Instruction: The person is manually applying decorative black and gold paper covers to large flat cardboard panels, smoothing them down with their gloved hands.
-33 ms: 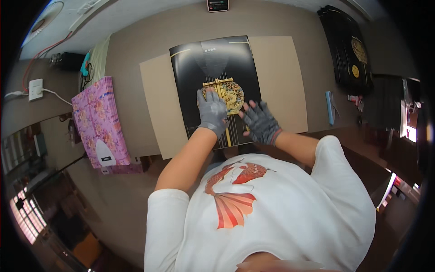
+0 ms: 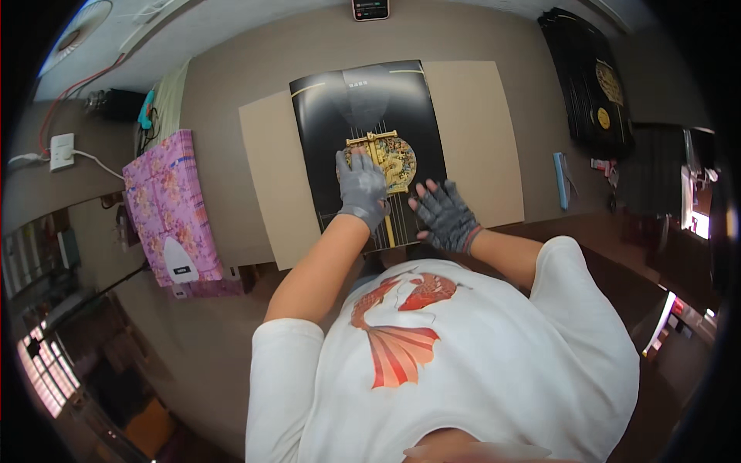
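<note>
Between the earlier picture and this one I can make out no real shift. Both gloved hands lie in the same spots, so the sheet under them has stayed put.

At the far left of the frame sits a white wall socket [image 2: 60, 150] with a cable running off it. Just right of it, at mid-left, lies a long pink flower-patterned fabric pad [image 2: 166, 204], with a white iron-shaped object [image 2: 180, 266] near its lower end.

At upper centre a wide beige cardboard sheet [image 2: 270, 185] is spread on the brown table [image 2: 224, 100]. On top of it lies the glossy black rectangular printed sheet [image 2: 363, 108], with thin gold lines and a round gold-and-multicolour emblem [image 2: 394, 162] in its middle. There is small pale lettering near its top edge.

My left hand [image 2: 361, 191], in a grey fingerless glove, lies flat on the black sheet with the fingers reaching the emblem's left side. My right hand [image 2: 448, 217], gloved the same, rests just beside it on the sheet's lower right corner, fingers spread. Both hands are open and pressing down, closed on nothing.

At the top edge, above the sheet, is a small dark device [image 2: 370, 8]. Further right lies a slim light-blue tool [image 2: 561, 180]. In the upper right is a stack of black flat packages [image 2: 587, 116] bearing round gold labels [image 2: 603, 117].
</note>
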{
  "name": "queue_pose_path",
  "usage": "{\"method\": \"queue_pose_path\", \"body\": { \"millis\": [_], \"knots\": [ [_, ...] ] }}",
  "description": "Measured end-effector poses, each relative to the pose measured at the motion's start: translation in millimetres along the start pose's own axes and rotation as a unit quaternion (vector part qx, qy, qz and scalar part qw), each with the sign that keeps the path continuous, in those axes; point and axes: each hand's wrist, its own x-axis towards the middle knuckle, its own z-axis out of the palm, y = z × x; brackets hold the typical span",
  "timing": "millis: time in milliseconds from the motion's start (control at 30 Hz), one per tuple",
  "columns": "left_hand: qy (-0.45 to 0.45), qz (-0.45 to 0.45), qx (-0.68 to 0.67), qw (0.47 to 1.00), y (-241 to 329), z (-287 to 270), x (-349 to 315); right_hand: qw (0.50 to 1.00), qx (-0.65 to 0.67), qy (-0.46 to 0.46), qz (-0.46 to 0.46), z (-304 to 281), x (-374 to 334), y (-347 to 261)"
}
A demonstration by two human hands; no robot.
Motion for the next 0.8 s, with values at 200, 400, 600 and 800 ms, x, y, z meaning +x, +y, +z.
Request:
{"method": "queue_pose_path", "body": {
  "millis": [200,400,600,800],
  "knots": [
    [-0.011,0.032,-0.032,0.999,-24,18,-7,0.994,0.045,-0.035,0.092,-29,21,-41],
    [0.068,0.127,-0.076,0.987,-50,39,-5,0.978,0.007,0.134,0.159,24,102,-35],
    [0.211,0.241,-0.15,0.935,-91,74,13,0.98,0.009,0.115,0.165,25,106,-40],
    [0.313,0.073,-0.077,0.944,-148,56,103,0.981,0.03,0.101,0.162,26,104,-39]
  ]
}}
